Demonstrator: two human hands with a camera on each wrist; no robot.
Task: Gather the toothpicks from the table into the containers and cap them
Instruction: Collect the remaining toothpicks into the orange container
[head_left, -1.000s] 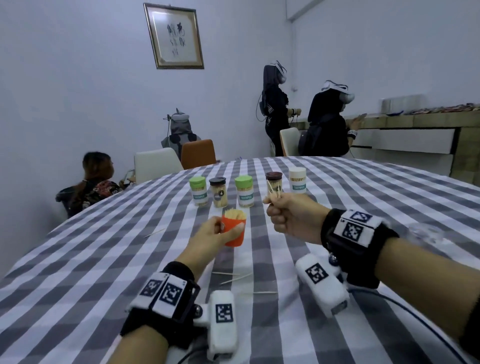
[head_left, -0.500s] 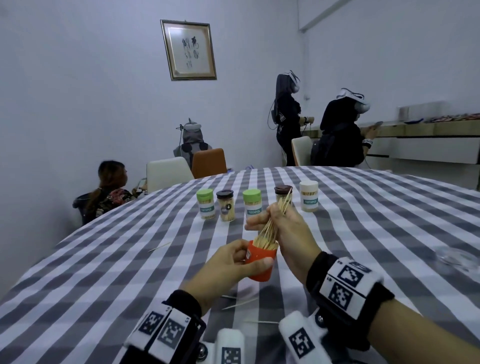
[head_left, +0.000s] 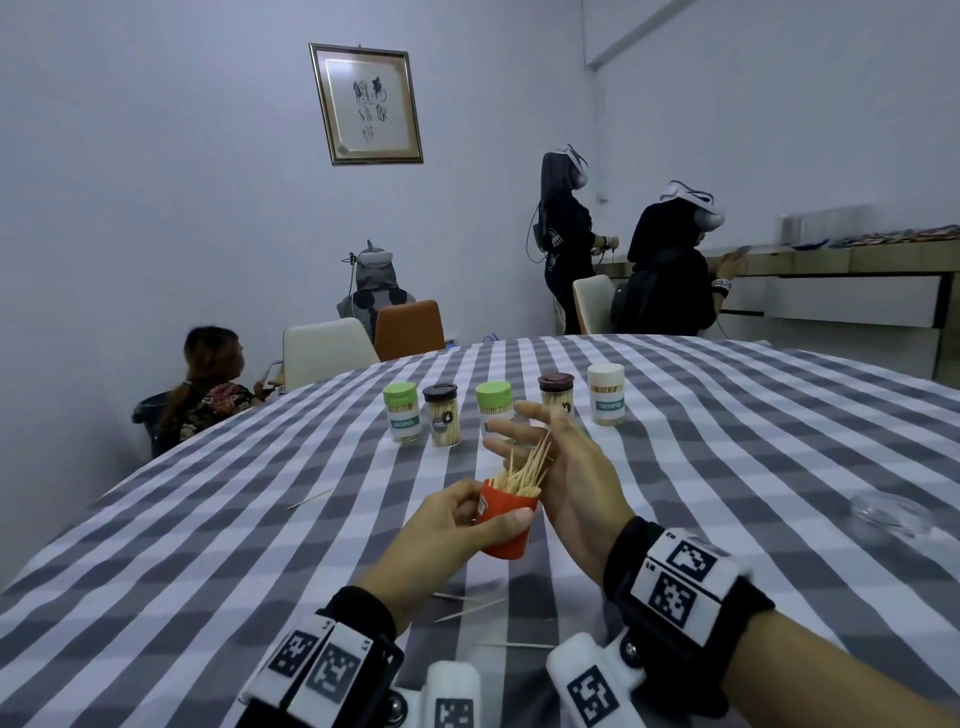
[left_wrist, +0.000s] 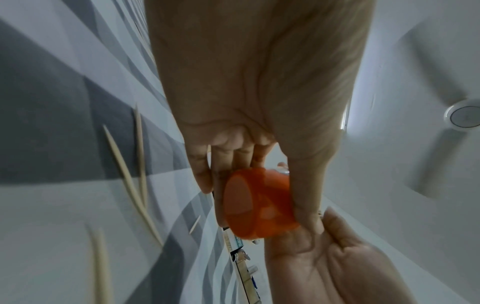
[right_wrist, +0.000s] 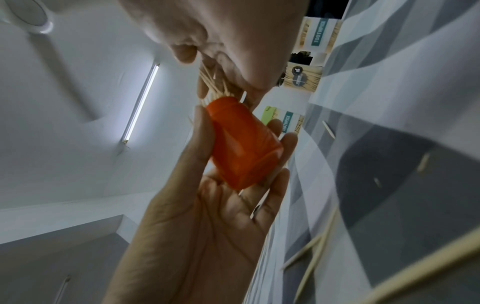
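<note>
Your head view is dim and bluish, evenly lit with soft, faint shadows on the checked tablecloth (head_left: 727, 467); its wide lens bows the table edge and stretches your wrists at the bottom; the far figures look soft. Your right wrist view catches a glaring ceiling tube light (right_wrist: 141, 102), the only bright source you see; the toothpicks (right_wrist: 311, 257) near its lower edge smear; your left wrist view is blurred at the borders, with the ceiling fan (left_wrist: 462, 117) smeared.

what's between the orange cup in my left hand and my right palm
A bundle of toothpicks, standing out of the orange cup and leaning against the open right hand. The head view shows it; the left hand grips the cup.
</note>
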